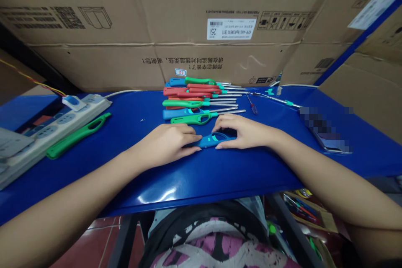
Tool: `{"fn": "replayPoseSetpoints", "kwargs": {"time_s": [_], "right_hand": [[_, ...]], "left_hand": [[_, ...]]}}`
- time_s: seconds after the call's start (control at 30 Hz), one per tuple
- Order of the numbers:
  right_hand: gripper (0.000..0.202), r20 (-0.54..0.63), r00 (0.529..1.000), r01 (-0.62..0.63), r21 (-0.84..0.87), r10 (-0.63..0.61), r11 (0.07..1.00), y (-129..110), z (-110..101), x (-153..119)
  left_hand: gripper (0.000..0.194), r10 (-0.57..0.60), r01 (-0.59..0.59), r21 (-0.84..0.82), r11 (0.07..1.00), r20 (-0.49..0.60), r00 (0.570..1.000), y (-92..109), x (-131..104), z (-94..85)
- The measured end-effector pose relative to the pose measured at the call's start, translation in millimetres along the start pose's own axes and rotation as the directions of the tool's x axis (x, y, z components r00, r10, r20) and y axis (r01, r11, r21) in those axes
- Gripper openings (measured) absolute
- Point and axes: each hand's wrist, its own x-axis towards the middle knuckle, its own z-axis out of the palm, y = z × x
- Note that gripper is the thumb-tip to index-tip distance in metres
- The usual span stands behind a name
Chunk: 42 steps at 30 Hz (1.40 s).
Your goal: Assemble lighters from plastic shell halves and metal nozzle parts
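Note:
Low over the blue table [176, 180], a blue long-neck lighter body [207, 141] lies between my two hands. My left hand [169, 142] pinches its left end between thumb and fingers. Around the trigger-ring end, the thumb and fingers of my right hand [240, 131] grip from the right. A turquoise trigger [215, 137] shows in the ring. No metal tube can be made out on this one; my right hand may hide it. Just beyond my hands lies a pile of green, red and blue lighters [188, 104], their metal tubes pointing right.
Left stands a white power strip [72, 119] with a green lighter shell [78, 136] beside it. Right of the pile lie a small screwdriver [253, 106], a lone lighter tube [279, 100] and a phone [326, 132]. Cardboard [176, 29] walls the back. Boxes of lighter parts [307, 209] sit below right.

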Motion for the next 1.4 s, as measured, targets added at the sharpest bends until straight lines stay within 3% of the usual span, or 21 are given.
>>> {"fn": "replayPoseSetpoints", "kwargs": {"time_s": [0.13, 0.23, 0.43, 0.63, 0.87, 1.03, 1.17, 1.3, 1.4], "right_hand": [[0.035, -0.011, 1.000, 0.019, -0.056, -0.019, 0.998, -2.5, 0.8, 0.4], [0.036, 0.007, 1.000, 0.017, -0.191, -0.016, 0.981, -6.7, 0.3, 0.6], [0.030, 0.012, 0.999, 0.039, -0.393, -0.037, 0.919, -9.0, -2.1, -0.6], [0.034, -0.058, 0.997, 0.023, -0.408, -0.051, 0.913, -8.3, 0.5, -1.1], [0.025, -0.227, 0.974, -0.054, -0.335, -0.025, 0.941, -3.6, -6.2, -1.1], [0.024, -0.293, 0.954, -0.160, -0.294, 0.071, 0.942, -4.6, -5.0, -0.9], [0.026, -0.276, 0.947, -0.235, -0.243, 0.166, 0.941, -1.8, -2.8, 0.7], [0.028, -0.216, 0.973, -0.139, -0.289, 0.077, 0.947, 2.0, -3.6, 1.6], [0.026, -0.247, 0.968, -0.037, -0.292, -0.038, 0.956, -0.3, -5.1, 0.9]], "left_hand": [[0.025, -0.054, 0.054, 0.078, 0.996, 0.005, 0.999, 11.9, 1.1, 2.3], [0.024, -0.077, 0.078, 0.147, 0.986, -0.013, 0.997, 17.7, 1.5, 6.7], [0.027, -0.085, 0.091, 0.046, 0.995, -0.132, 0.988, 3.2, 2.1, 14.2], [0.030, -0.048, 0.041, -0.035, 0.999, -0.256, 0.966, -4.1, 2.3, 14.8], [0.029, -0.101, 0.104, 0.002, 0.995, -0.235, 0.967, -15.2, 2.1, 8.0], [0.036, -0.156, 0.146, -0.059, 0.988, -0.249, 0.956, -19.0, 3.4, 7.0], [0.042, -0.083, 0.076, -0.036, 0.996, -0.275, 0.958, -18.4, 3.7, 10.9], [0.040, -0.058, 0.053, -0.023, 0.998, -0.282, 0.958, -19.3, 3.4, 15.1], [0.040, -0.069, 0.049, -0.080, 0.996, -0.279, 0.958, -19.8, 3.9, 16.1]]}}
